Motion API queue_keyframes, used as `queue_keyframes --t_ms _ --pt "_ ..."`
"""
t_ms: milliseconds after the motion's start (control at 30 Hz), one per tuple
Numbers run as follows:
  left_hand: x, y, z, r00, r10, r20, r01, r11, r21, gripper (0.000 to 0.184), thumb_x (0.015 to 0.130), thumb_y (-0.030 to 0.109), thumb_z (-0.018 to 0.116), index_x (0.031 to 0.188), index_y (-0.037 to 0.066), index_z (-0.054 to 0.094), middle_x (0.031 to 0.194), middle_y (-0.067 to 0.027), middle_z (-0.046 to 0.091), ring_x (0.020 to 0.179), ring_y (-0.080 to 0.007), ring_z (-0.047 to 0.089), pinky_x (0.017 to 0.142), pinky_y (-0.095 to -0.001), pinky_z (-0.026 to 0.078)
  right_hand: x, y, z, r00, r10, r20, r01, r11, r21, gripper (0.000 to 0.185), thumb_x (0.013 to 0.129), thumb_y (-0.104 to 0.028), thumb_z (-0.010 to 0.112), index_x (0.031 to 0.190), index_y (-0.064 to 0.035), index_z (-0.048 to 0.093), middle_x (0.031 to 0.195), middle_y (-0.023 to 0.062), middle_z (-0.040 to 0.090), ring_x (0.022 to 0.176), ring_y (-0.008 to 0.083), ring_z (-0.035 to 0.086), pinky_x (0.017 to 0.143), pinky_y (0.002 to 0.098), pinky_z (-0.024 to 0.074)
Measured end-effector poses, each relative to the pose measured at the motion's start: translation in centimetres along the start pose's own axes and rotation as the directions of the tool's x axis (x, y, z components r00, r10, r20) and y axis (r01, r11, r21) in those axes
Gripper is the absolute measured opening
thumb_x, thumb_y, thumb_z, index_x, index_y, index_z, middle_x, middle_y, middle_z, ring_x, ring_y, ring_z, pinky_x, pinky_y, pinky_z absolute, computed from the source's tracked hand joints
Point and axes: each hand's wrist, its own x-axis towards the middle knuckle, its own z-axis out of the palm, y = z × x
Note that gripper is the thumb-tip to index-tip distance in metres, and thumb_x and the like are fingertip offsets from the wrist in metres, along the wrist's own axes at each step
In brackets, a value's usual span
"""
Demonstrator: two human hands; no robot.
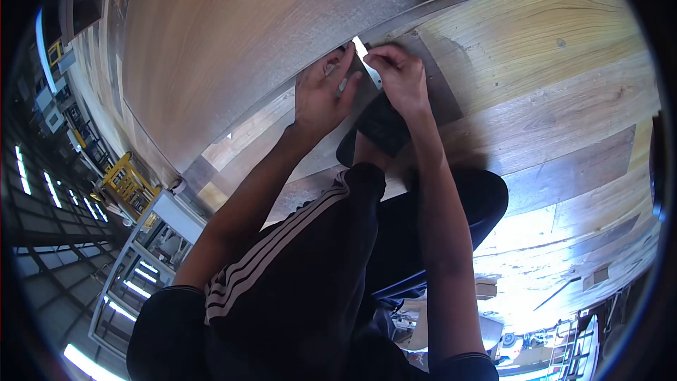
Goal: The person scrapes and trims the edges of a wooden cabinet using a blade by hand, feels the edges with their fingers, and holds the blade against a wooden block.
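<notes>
Between my hands a narrow, bright metal plate (369, 67) with small holes stands against the lower edge of a large wood-grain panel (247, 35). My left hand (321, 99) has its fingers apart, the fingertips close to the plate's left side and the panel edge. On the other side my right hand (403, 81) is closed in a pinch beside the plate. Whatever lies between its fingertips is too small or hidden to name. Below the hands is my foot in a dark shoe (384, 127).
Wood-grain floor boards (543, 92) spread to the right, shiny with glare lower down. A yellow frame (130, 182) and a white metal rail (180, 215) stand at left. A small block (486, 288) lies near my right arm.
</notes>
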Motion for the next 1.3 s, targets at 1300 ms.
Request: queue_keyframes --t_ms 1300 --pt "2.4 -2.2 0.8 0.983 0.164 0.084 -0.164 0.986 -0.006 0.06 0.093 0.017 0.076 0.151 0.024 0.063 0.086 -0.0001 0.06 0.07 -0.0166 0.062 0.061 -0.0357 0.055 1.5 -1.3 -0.8 0.993 0.117 -0.032 -0.112 0.983 0.144 0.019 0.092 -0.013 0.082 0.106 0.0007 0.082 0.087 -0.0001 0.075 0.077 0.0048 0.062 0.069 0.0238 0.0509"
